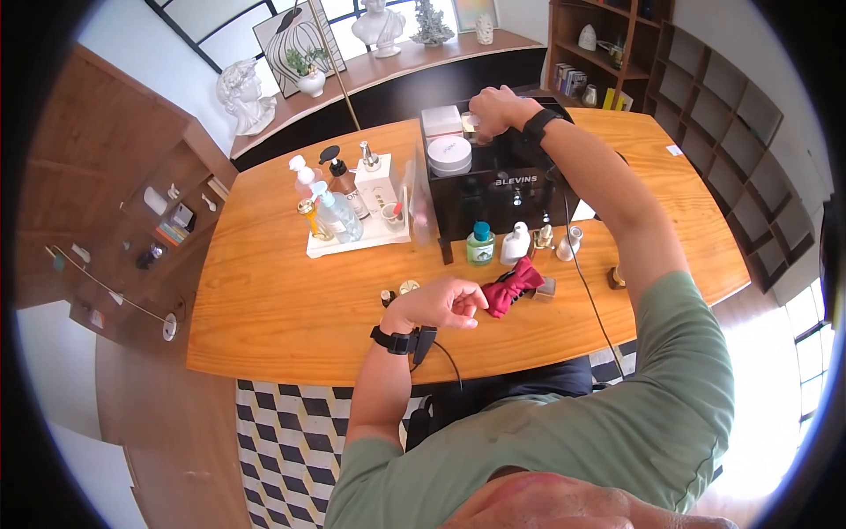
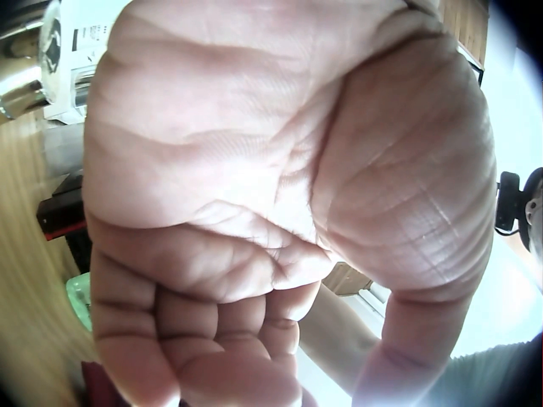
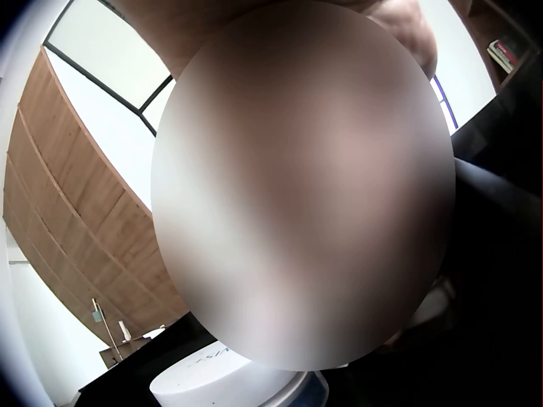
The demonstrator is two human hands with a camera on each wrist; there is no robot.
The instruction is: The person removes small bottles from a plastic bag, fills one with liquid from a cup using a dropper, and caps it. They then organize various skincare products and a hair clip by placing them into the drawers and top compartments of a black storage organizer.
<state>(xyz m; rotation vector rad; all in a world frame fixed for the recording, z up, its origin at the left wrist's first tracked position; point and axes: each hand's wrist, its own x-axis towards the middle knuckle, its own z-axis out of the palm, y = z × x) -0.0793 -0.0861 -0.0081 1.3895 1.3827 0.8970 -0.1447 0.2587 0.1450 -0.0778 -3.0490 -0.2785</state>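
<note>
In the head view, my right hand (image 1: 504, 110) reaches over the top of a black organizer box (image 1: 493, 198) marked BLEVINS. Its bent fingers grip a small pale item with a yellowish patch (image 1: 470, 123), partly covered by the hand. A white round jar (image 1: 449, 155) and a pale box (image 1: 441, 121) sit beside it on the left. Blur covers the middle of the right wrist view; a white jar lid (image 3: 212, 377) shows below. My left hand (image 1: 438, 302) hovers over the table, fingers loosely curled and palm bare in the left wrist view, near a dark red bow (image 1: 513, 286).
In front of the box stand a green bottle with a teal cap (image 1: 480, 244), a white bottle (image 1: 515, 243) and other small bottles. A white tray (image 1: 374, 240) with several pump bottles is at the left. A black cable (image 1: 589, 286) crosses the table's right half.
</note>
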